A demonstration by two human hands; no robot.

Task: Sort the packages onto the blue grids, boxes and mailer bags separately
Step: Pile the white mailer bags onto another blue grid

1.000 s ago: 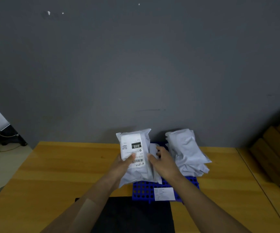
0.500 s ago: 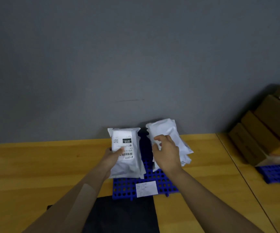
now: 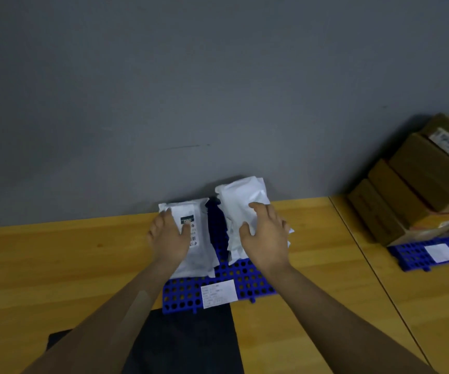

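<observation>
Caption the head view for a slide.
Left hand and right hand rest on mailer bags on a blue grid; boxes stacked right.

A: What stands behind the wooden table (image 3: 56,265)?
B: A plain grey wall (image 3: 218,76), matt and dimly, evenly lit. A thin dark mark (image 3: 182,147) runs across it above the table's far edge.
A: And to the table's right?
B: A second table (image 3: 420,306) of the same wood, butted against it along a narrow seam.
</observation>
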